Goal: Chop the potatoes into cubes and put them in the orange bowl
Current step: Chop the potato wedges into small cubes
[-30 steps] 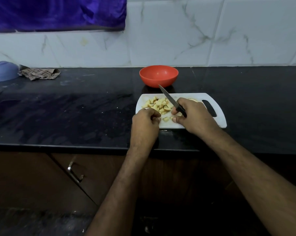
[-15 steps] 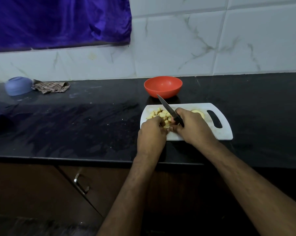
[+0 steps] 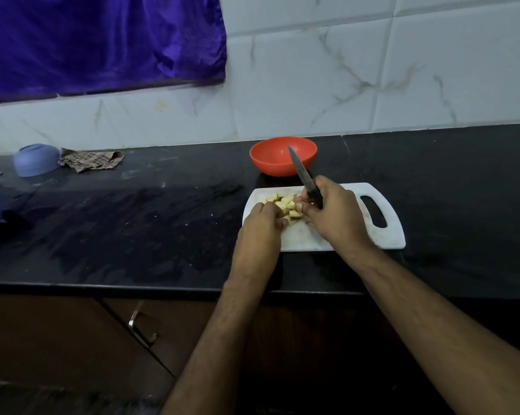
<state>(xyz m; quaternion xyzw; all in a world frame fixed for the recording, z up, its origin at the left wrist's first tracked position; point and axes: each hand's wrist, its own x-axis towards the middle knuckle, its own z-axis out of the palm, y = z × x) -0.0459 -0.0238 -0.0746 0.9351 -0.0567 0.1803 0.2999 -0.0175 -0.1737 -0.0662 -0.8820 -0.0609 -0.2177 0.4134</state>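
Since both hands are herding cubes (image 3: 286, 205) together on the board (image 3: 384, 238), right hand (image 3: 333, 218) stays wrapped round the knife (image 3: 305, 178), blade parked toward the orange bowl (image 3: 270, 163), left hand's (image 3: 261, 229) fingers curled against the pile, probably scooping.

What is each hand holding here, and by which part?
The right hand grips the knife by its handle. The left hand curls against the potato cubes; whether it holds any cannot be told.

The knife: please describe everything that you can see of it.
The knife has a dark, narrow, pointed blade and a black handle. The right hand grips the handle, hiding most of it. The blade is raised and slants away from the person, its tip showing in front of the orange bowl, above the potato cubes on the white cutting board. Its material cannot be told.
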